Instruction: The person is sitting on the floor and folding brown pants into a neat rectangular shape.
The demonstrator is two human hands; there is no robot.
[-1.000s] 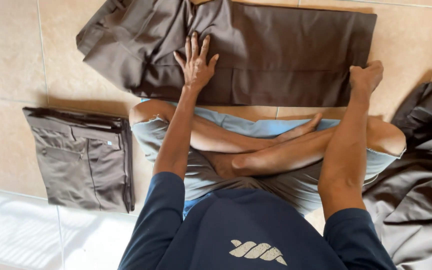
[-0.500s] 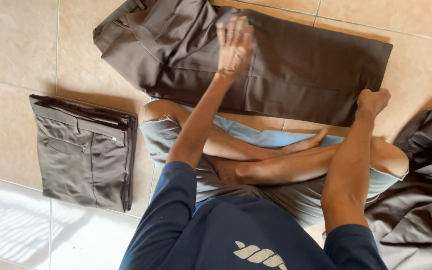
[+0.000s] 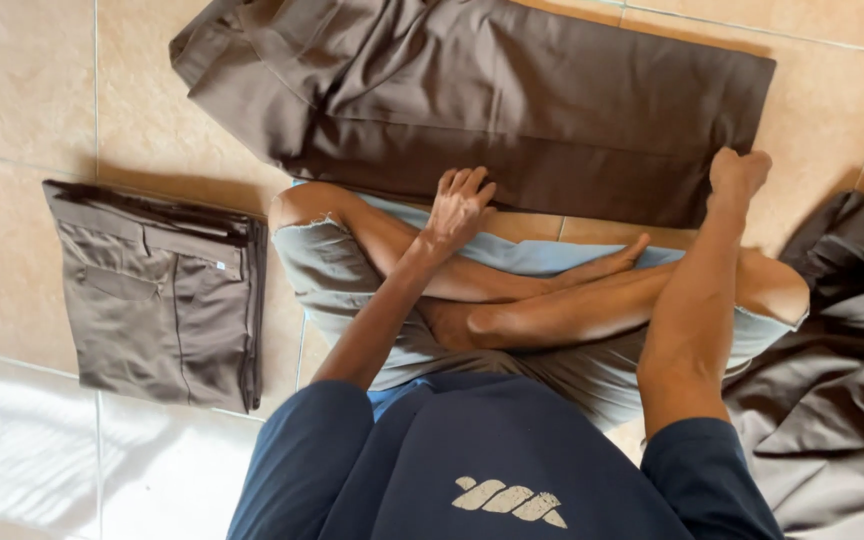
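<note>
I am sitting cross-legged on the tiled floor [image 3: 22, 90], and my right hand [image 3: 739, 172] is pinching the near right corner of the dark brown trousers [image 3: 552, 100], fingers closed narrow on the cloth. The trousers are lying flat just beyond both hands. My left hand [image 3: 459, 205] is hovering loosely curled and holding nothing, just short of their near hem. Well to its left, folded grey-brown trousers [image 3: 157, 295] are lying. A crumpled dark garment [image 3: 842, 370] is sitting below my right hand.
</note>
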